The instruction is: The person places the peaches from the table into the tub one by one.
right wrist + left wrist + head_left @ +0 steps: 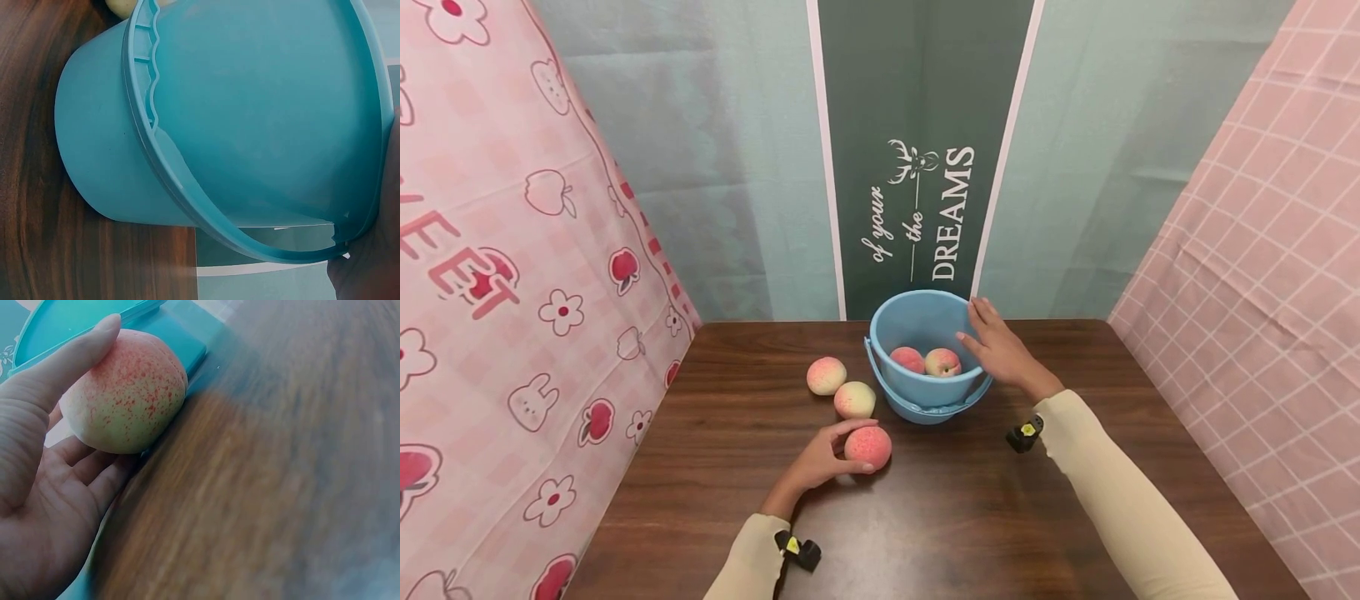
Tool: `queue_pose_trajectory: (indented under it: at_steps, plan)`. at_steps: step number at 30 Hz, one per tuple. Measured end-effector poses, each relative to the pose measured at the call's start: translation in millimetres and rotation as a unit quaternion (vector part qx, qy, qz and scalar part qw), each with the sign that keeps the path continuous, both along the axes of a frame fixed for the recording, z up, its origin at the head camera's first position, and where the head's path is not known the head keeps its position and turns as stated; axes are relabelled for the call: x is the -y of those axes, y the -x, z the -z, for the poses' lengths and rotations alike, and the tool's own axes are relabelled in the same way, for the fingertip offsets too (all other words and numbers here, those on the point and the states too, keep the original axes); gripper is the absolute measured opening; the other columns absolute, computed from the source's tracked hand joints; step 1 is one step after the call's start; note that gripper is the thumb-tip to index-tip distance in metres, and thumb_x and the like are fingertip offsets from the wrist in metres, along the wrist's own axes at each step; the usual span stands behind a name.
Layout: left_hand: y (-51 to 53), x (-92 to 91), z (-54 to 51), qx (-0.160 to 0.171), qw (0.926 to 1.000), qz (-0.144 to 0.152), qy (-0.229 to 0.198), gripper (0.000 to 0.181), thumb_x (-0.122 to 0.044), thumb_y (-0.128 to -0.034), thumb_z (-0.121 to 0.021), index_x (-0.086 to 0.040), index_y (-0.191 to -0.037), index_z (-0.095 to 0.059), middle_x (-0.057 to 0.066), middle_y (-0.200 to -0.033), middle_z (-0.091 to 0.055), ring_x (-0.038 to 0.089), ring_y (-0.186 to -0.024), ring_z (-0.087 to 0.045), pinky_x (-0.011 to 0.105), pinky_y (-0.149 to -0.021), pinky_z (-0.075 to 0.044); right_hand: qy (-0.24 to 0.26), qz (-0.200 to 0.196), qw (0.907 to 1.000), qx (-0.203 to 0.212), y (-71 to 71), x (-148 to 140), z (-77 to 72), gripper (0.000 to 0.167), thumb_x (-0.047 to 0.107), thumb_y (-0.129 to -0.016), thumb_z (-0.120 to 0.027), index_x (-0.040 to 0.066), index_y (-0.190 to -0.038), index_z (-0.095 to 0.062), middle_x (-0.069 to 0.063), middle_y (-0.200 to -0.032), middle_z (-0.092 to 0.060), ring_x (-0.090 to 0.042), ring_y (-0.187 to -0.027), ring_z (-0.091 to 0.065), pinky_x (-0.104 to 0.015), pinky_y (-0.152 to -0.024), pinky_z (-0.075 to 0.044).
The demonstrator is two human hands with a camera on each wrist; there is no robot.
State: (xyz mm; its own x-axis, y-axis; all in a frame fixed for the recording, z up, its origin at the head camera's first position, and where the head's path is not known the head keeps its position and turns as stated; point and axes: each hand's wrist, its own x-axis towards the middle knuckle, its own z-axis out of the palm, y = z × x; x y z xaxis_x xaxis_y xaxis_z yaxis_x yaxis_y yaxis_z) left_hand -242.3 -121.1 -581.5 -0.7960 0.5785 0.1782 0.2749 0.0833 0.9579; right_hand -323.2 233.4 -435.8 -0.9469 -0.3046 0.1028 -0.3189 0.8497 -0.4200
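Note:
Near the middle of the table, my left hand grips a pink peach between thumb and fingers. The left wrist view shows this peach with a pale, red-speckled side. Behind the left hand lie two more peaches, a pale yellow one and a pink-and-cream one. The light blue bucket stands upright just right of them, its handle hanging down the front. Two peaches are inside, a pink one and a paler one. My right hand holds the bucket's right rim, thumb over the inside.
The dark brown wooden table ends at a hanging green curtain behind the bucket. A pink patterned cloth hangs on the left, and a pink checked cloth on the right.

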Motion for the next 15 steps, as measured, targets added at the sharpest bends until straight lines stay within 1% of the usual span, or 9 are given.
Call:
queue_pose_trajectory:
  at_steps: [7,15]
  plan:
    - [1.5,1.1,3.1,-0.002,1.0000,0.002,-0.004,0.068,-0.010,-0.0835,-0.084,-0.005,-0.144,-0.055,0.001,-0.137,-0.063,0.017,-0.124,-0.060,0.027,-0.106,-0.046,0.002,-0.002,1.0000,-0.002,0.2,-0.3,-0.9,0.077,0.046,-0.106,-0.042,0.006,-0.162,-0.006,-0.010,-0.170,0.002,-0.030,-0.156,0.007,-0.061,-0.121,-0.012]
    - [-0.8,1.8,3.0,0.007,0.9998,-0.013,-0.016,0.068,-0.006,-0.0818,-0.085,-0.003,-0.143,-0.055,0.006,-0.135,-0.064,0.018,-0.118,-0.062,0.028,-0.102,-0.049,0.004,-0.003,1.0000,-0.005,1.3,-0.1,0.8,0.076,0.045,-0.107,-0.042,0.006,-0.162,-0.007,-0.011,-0.170,0.001,-0.032,-0.156,0.006,-0.062,-0.121,-0.012]
